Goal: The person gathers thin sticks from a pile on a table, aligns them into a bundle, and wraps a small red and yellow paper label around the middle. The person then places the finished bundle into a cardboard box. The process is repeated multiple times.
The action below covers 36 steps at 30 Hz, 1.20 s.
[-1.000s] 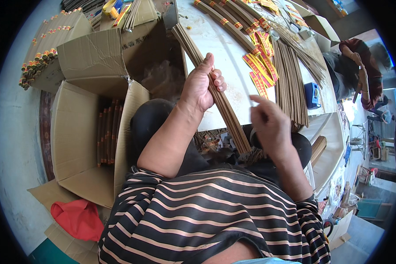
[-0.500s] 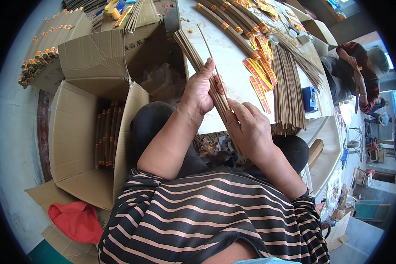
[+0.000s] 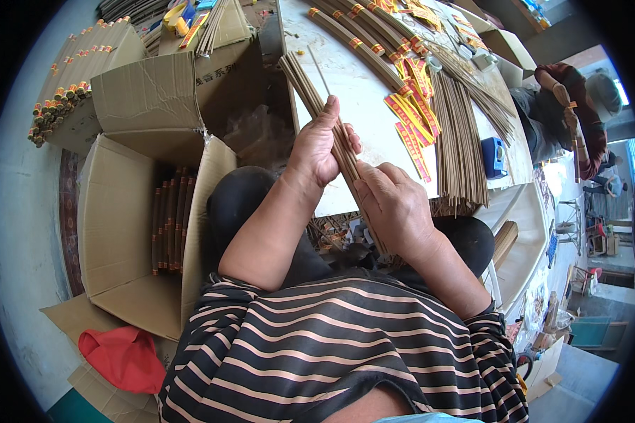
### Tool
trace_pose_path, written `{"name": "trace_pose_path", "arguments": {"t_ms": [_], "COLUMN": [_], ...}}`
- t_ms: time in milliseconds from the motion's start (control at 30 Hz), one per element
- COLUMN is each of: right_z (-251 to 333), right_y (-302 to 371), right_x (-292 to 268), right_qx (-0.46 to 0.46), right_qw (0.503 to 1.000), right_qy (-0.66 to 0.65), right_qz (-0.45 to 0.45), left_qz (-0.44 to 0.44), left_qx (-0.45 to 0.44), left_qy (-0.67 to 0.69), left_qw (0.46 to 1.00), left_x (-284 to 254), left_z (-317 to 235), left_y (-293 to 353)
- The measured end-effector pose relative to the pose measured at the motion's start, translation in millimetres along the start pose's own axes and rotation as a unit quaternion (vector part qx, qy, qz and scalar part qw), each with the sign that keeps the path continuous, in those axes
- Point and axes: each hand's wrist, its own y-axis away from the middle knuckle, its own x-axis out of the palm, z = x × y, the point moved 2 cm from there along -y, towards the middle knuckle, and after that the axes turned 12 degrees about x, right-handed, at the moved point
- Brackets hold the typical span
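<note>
A slanting bundle of thin brown incense sticks (image 3: pixel 302 79) lies across both my hands, over the table's near edge. My left hand (image 3: pixel 319 146) is wrapped round its middle, thumb along the top. Closed on the lower part is my right hand (image 3: pixel 396 206), its fingers partly hidden. A single stick (image 3: pixel 319 69) stands out from the bundle above my left thumb. To the right on the table lie a wide pile of loose incense sticks (image 3: pixel 460 144) and red and yellow paper labels (image 3: pixel 410 116). Several banded bundles (image 3: pixel 363 53) rest farther back.
An open cardboard box (image 3: pixel 120 233) with dark bundles inside stands at my left. Banded bundles (image 3: pixel 70 77) are stacked beyond it. A blue box-shaped object (image 3: pixel 494 156) sits at the white table's (image 3: pixel 335 204) right edge. Another person (image 3: pixel 578 113) sits at the right.
My right hand has shifted slightly left along the bundle. The stick standing apart has moved slightly left. Both hands keep their hold, and the whole view has shifted a little.
</note>
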Motion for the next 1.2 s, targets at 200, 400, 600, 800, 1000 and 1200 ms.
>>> {"name": "trace_pose_path", "arguments": {"t_ms": [200, 400, 600, 800, 1000, 1200], "right_z": [0, -4, -15, -24, -17, -18], "right_y": [0, 0, 3, 18, 13, 15], "right_x": [5, 6, 10, 31, 30, 24], "right_qx": [-0.005, -0.003, 0.126, 0.374, 0.359, 0.376], "right_qw": [0.999, 1.000, 0.977, 0.606, 0.839, 0.688], "right_qy": [0.022, 0.013, -0.149, -0.565, -0.242, -0.470], "right_qz": [0.023, 0.028, 0.081, 0.417, 0.329, 0.406], "left_qz": [0.024, 0.030, 0.030, 0.137, 0.041, 0.137], "left_qx": [-0.003, -0.013, 0.021, -0.021, 0.138, 0.058], "left_qy": [-0.020, -0.013, -0.017, 0.023, -0.119, 0.033], "left_qw": [1.000, 0.999, 0.999, 0.990, 0.982, 0.988], "left_x": [3, 4, 11, 17, 17, 13], "left_z": [1, 0, -9, -10, -16, -21], "left_y": [2, 3, 8, 12, 15, 8]}}
